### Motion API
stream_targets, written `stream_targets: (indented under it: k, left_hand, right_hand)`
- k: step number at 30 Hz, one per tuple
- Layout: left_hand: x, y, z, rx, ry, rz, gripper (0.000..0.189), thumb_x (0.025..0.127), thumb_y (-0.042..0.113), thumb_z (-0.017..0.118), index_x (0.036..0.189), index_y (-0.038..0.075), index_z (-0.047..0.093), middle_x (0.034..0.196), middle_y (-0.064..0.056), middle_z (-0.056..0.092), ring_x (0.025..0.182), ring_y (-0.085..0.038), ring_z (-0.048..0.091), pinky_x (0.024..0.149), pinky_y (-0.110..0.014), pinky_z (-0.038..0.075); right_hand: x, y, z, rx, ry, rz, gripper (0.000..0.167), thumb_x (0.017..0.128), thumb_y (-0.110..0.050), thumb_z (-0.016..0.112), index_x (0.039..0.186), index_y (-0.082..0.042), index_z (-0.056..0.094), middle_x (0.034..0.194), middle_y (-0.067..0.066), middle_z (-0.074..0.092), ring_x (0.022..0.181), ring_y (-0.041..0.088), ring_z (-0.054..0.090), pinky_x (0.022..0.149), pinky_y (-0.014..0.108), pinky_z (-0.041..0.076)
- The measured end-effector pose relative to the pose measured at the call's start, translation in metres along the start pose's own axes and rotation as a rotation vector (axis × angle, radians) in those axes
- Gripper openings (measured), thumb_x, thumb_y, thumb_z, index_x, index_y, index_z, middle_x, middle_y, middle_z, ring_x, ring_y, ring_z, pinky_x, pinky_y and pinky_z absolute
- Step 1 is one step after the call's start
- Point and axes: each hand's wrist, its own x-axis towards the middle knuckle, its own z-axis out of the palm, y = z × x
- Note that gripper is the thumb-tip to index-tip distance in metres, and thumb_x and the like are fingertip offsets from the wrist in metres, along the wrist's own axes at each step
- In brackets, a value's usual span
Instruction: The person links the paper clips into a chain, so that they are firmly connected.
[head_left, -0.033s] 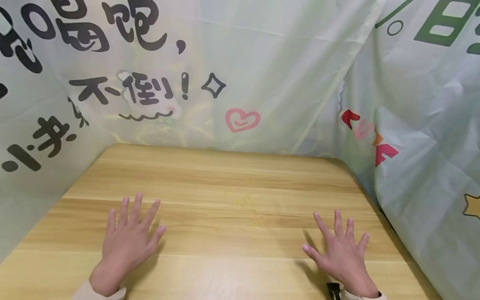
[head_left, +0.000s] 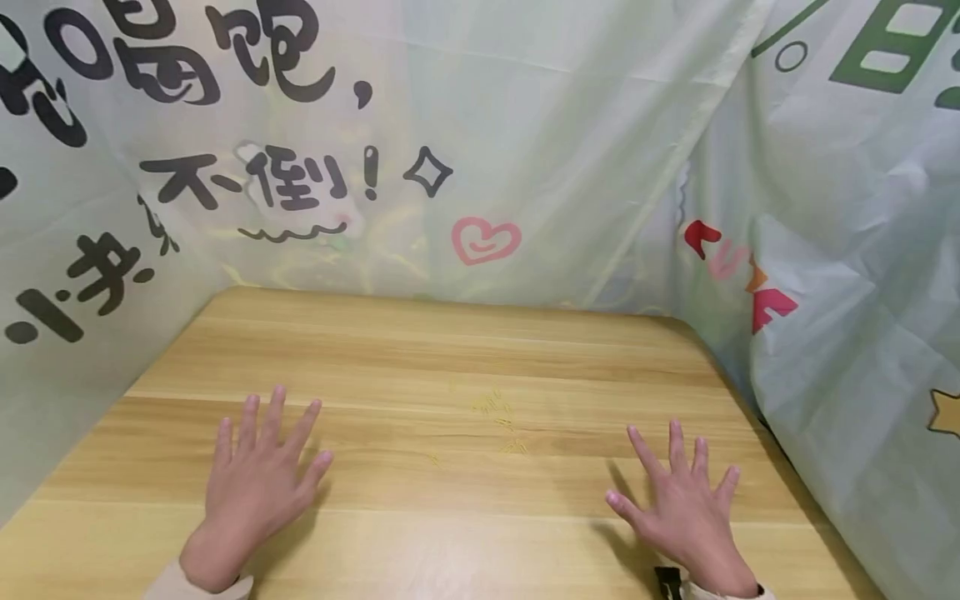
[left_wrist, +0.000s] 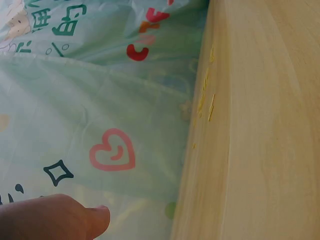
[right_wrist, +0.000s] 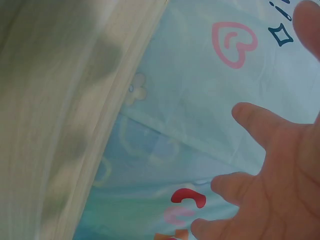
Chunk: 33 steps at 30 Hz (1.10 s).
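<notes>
My left hand [head_left: 258,492] is held over the left part of the wooden table [head_left: 420,350], its fingers straight and spread. Over the right part, my right hand [head_left: 686,512] has its fingers spread wide too, with a shadow falling beside it. Neither hand holds anything. Between them, toward the table's middle, lie several thin yellow slivers [head_left: 493,406], too small to tell their kind. The left wrist view shows the same slivers [left_wrist: 211,107] and only the left thumb [left_wrist: 95,220]. In the right wrist view the palm and fingers [right_wrist: 250,120] of the right hand show, with nothing in them.
Pale printed cloth [head_left: 570,167] hangs behind the table and along both sides, bearing dark lettering and a pink heart. The right-hand cloth [head_left: 840,375] bulges close to the table's right edge. A black strap [head_left: 667,582] is at the right wrist.
</notes>
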Motion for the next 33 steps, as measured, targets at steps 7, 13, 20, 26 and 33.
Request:
stream_targets:
  k: [7,13,20,26,33]
  left_hand:
    - [0.001,-0.002,0.002,0.018,0.027,-0.001,0.064,0.100,0.053,0.036,0.152,0.015,0.030,0.158,-0.024,-0.002,0.140,-0.046,-0.015,0.105,-0.056,-0.022]
    - [-0.005,0.000,0.005,0.007,0.006,-0.021,0.065,0.100,0.053,0.039,0.152,0.015,0.031,0.157,-0.024,-0.006,0.140,-0.047,-0.014,0.104,-0.055,-0.024]
    - [0.000,0.000,0.005,0.011,0.032,-0.025,0.066,0.099,0.056,0.038,0.151,0.017,0.032,0.156,-0.029,0.000,0.140,-0.051,-0.010,0.104,-0.060,-0.021]
    - [-0.002,-0.002,0.007,-0.033,0.024,-0.031,0.068,0.097,0.055,0.046,0.150,0.015,0.034,0.155,-0.032,0.003,0.137,-0.057,0.002,0.105,-0.067,-0.010]
    - [0.009,-0.002,0.008,-0.021,0.088,0.110,0.070,0.085,0.048,0.070,0.137,0.007,0.051,0.130,-0.033,0.050,0.116,-0.054,0.048,0.087,-0.069,0.040]
  right_hand:
    - [0.004,0.000,0.001,0.004,0.006,-0.014,0.093,0.082,-0.068,0.060,0.155,-0.023,0.023,0.154,0.033,-0.004,0.132,0.065,-0.003,0.089,0.078,-0.019]
    - [0.000,-0.001,0.004,0.003,-0.002,-0.017,0.097,0.079,-0.070,0.062,0.155,-0.023,0.023,0.154,0.033,-0.003,0.132,0.065,-0.004,0.089,0.078,-0.018]
    - [0.000,-0.004,0.001,0.029,0.050,-0.036,0.094,0.079,-0.064,0.067,0.154,-0.024,0.026,0.156,0.030,0.000,0.133,0.064,0.001,0.091,0.078,-0.018]
    - [-0.002,-0.006,0.004,0.159,0.086,-0.054,0.089,0.084,-0.051,0.070,0.154,-0.023,0.024,0.156,0.030,0.001,0.133,0.063,0.001,0.094,0.077,-0.015]
    - [0.013,-0.008,-0.002,0.337,0.154,-0.150,0.075,0.085,-0.033,0.075,0.147,-0.009,0.038,0.151,0.035,0.018,0.130,0.062,0.020,0.094,0.079,0.016]
